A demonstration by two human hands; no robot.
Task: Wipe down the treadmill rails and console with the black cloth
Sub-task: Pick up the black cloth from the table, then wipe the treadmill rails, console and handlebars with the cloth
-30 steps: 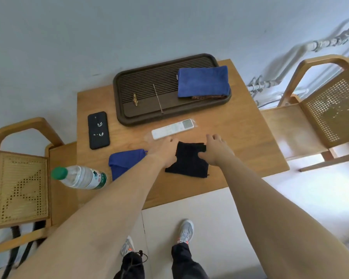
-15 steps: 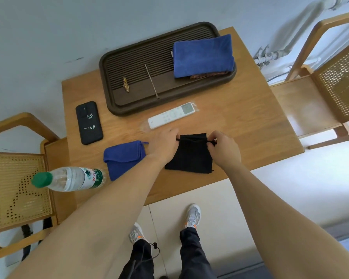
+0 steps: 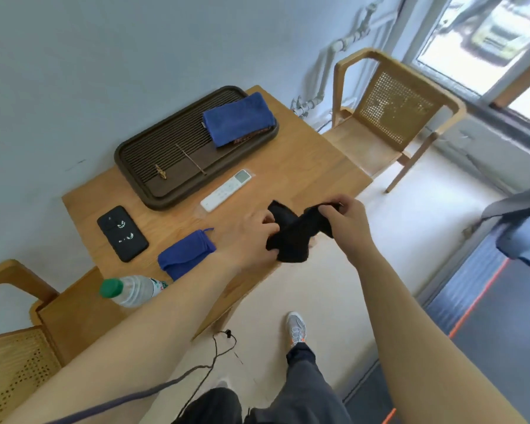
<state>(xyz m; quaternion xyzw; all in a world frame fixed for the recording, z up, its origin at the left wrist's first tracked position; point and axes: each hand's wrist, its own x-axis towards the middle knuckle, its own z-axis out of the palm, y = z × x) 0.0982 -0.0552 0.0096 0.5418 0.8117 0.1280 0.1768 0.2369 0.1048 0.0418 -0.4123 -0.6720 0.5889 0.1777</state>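
black cloth point(image 3: 294, 237): bunched and hanging in the air between the two hands, lifted clear of the table point(image 3: 303, 166), over its near edge.
left hand point(image 3: 251, 237): fingers closed on the cloth's left side, pinching a fold; cloth is spilling out below and to the right of the grip.
right hand point(image 3: 346, 218): fingers curled shut on the cloth's upper right corner; a short dark tip is sticking out past the knuckles.
hands: sitting close together, cloth sagging between them, not pulled taut.
white remote point(image 3: 226, 190): lying flat on the table just beyond the left grip, apart from it.
small blue cloth point(image 3: 185, 255): folded on the table to the left of the left hand, near the wrist, not touching the black one.
phone point(image 3: 122, 233): dark case, lying flat further left of the blue cloth.
water bottle point(image 3: 129, 290): green cap, lying at the table's left edge, partly behind the left forearm.
tray point(image 3: 153, 154): dark slatted tray well beyond the grip, against the wall; a larger blue cloth point(image 3: 237, 119) is resting on its right end.
chairs: one cane-backed chair point(image 3: 395, 108) standing right of the table, beyond the right hand; another at far left.
treadmill point(image 3: 502, 255): dark deck with an orange line showing to the right of the right arm; rails and console are blurred, can't tell detail.
person: standing, one grey shoe point(image 3: 296, 328) visible below the grip.
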